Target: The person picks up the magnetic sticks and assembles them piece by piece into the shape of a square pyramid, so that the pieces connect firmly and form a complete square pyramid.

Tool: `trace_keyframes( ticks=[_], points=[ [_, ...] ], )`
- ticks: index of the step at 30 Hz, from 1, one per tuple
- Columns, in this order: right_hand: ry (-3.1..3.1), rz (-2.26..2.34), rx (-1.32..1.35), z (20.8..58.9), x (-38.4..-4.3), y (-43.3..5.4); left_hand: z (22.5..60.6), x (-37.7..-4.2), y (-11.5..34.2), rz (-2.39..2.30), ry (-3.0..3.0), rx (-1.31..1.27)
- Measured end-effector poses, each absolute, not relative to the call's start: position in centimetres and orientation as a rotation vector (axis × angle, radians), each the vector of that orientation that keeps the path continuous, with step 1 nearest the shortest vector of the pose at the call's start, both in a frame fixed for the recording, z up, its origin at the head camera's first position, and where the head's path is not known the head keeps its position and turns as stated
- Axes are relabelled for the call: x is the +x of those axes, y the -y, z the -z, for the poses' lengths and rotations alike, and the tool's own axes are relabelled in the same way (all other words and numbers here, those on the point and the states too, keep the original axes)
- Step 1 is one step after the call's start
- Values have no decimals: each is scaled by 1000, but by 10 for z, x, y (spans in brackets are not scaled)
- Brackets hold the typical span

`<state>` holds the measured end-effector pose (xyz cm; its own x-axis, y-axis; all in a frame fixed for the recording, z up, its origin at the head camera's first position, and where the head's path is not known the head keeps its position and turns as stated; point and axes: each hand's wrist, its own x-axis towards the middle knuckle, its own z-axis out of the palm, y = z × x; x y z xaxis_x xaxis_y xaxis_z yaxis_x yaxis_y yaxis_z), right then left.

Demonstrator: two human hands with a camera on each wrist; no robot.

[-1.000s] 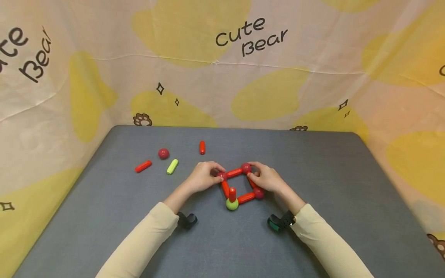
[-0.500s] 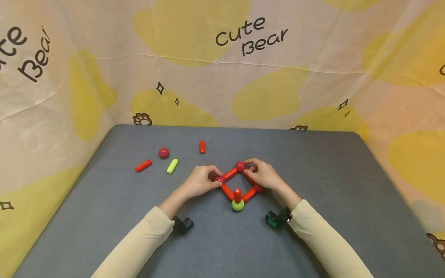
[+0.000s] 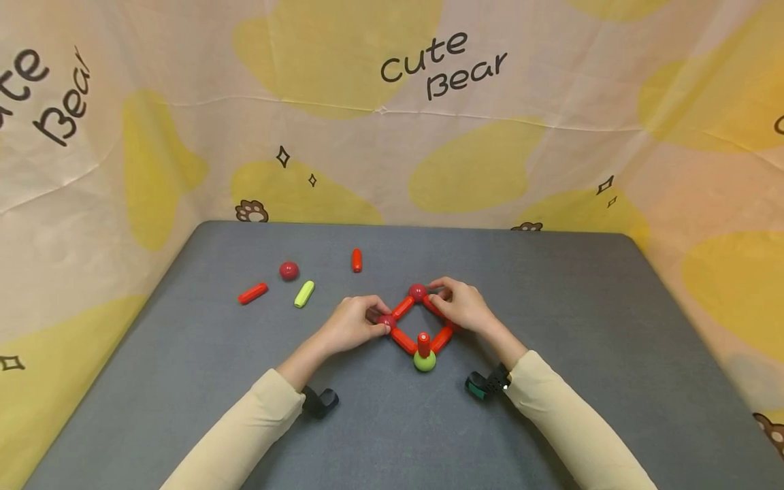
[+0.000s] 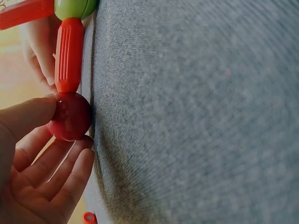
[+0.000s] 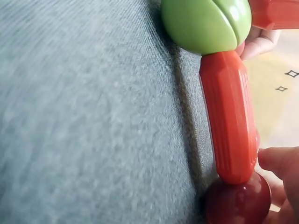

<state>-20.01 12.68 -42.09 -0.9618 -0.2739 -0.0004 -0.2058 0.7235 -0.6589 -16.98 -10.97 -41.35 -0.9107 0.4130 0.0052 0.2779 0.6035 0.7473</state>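
Observation:
A four-sided frame of red rods and balls lies on the grey table, with a green ball (image 3: 425, 361) at its near corner and a short red rod (image 3: 424, 344) standing up from it. My left hand (image 3: 356, 325) pinches the left red ball (image 4: 71, 116) between thumb and fingers. At the far corner, my right hand (image 3: 463, 306) grips the right side of the far red ball (image 3: 418, 292), where a rod joins it. That hand partly hides the right corner's red ball (image 5: 238, 200) in the head view. A red rod (image 5: 229, 116) links this ball to the green one.
Loose pieces lie at the back left of the grey table (image 3: 582, 408): a red ball (image 3: 289, 271), a yellow-green rod (image 3: 304, 294), and two red rods, one farther left (image 3: 253, 293) and one nearer the middle (image 3: 357, 260). A printed cloth (image 3: 478, 163) stands behind.
The frame has turned on the table: its far corner moved left and its green corner right, giving a diamond shape. Both hands moved along with it, keeping their holds.

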Motion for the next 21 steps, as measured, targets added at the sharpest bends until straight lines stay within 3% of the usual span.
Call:
trace_keyframes(
  ticks=[21],
  points=[
    [-2839,916,-447,412,-179,-145,413,-170,109,-1221,-2646,537]
  ],
)
